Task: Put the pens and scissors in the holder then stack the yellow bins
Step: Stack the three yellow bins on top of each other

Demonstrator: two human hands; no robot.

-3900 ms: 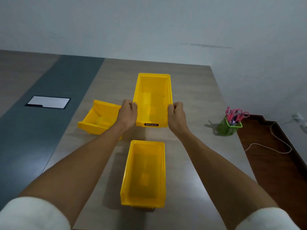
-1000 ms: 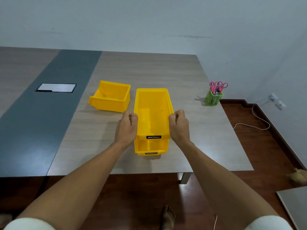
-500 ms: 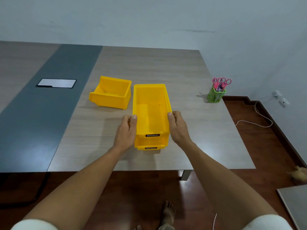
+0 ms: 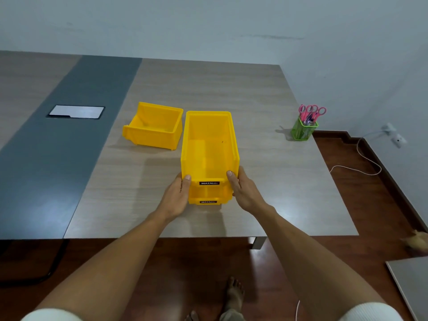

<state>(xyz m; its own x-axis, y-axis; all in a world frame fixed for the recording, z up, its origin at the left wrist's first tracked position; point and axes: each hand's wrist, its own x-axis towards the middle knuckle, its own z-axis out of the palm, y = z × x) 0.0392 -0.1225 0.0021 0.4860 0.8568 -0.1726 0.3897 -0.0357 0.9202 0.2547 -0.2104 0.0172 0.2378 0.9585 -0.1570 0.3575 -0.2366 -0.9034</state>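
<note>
Two yellow bins are nested near the table's front edge: the top bin (image 4: pixel 208 144) sits inside the lower bin (image 4: pixel 206 200), of which only the labelled front lip shows. My left hand (image 4: pixel 177 196) and my right hand (image 4: pixel 244 191) press against the stack's near sides, thumbs on the top bin's front corners. A third yellow bin (image 4: pixel 155 126) lies apart to the left, turned sideways. The green mesh holder (image 4: pixel 303 132) at the table's right edge has pink scissors (image 4: pixel 311 111) and pens standing in it.
The wooden table (image 4: pixel 231 89) has a dark grey strip with a metal cover plate (image 4: pixel 76 111) on the left. A white cable (image 4: pixel 356 167) trails on the brown floor at right. My bare foot (image 4: pixel 234 290) and a grey panel (image 4: pixel 412 286) are below.
The top bin has come down from the far side of the table into the lower bin. My fists on its rim have loosened into flat hands along the stack's sides.
</note>
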